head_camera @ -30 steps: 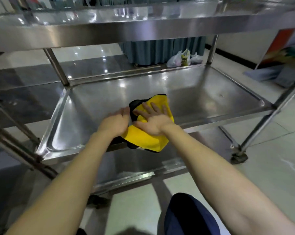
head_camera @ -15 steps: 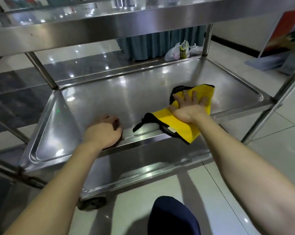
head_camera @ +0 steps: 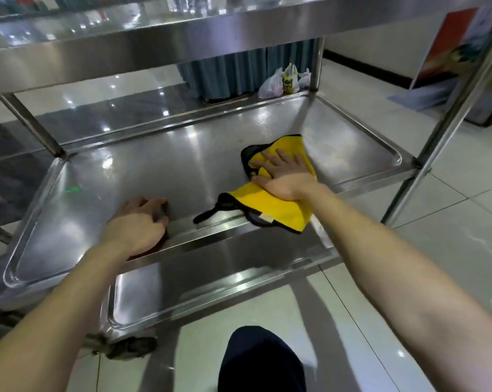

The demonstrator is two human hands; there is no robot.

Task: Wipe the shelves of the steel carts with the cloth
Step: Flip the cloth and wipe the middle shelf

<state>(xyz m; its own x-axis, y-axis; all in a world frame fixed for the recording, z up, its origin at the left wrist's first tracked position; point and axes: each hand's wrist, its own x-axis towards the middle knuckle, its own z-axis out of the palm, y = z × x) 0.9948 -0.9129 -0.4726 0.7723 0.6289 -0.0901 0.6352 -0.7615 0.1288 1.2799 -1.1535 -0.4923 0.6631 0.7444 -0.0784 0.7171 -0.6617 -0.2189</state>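
Observation:
A yellow cloth (head_camera: 270, 203) with a black underside lies on the middle shelf (head_camera: 143, 176) of the steel cart, toward its right half, with one corner drooping over the front rim. My right hand (head_camera: 284, 176) presses flat on the cloth, fingers spread. My left hand (head_camera: 138, 224) curls over the shelf's front rim, left of the cloth and apart from it. The top shelf (head_camera: 182, 38) spans the upper part of the view. The bottom shelf (head_camera: 211, 273) shows beneath my arms.
Upright steel posts stand at the cart's corners (head_camera: 460, 108). A caster (head_camera: 131, 348) sits at the lower left. Plastic bags (head_camera: 281, 82) and a blue curtain (head_camera: 233, 72) are behind the cart. A poster (head_camera: 462, 43) leans at the right. My knee (head_camera: 261, 360) is at the bottom on the tiled floor.
My right hand slid the cloth from the shelf's middle to its right half. My left hand let go of the cloth and moved left onto the front rim.

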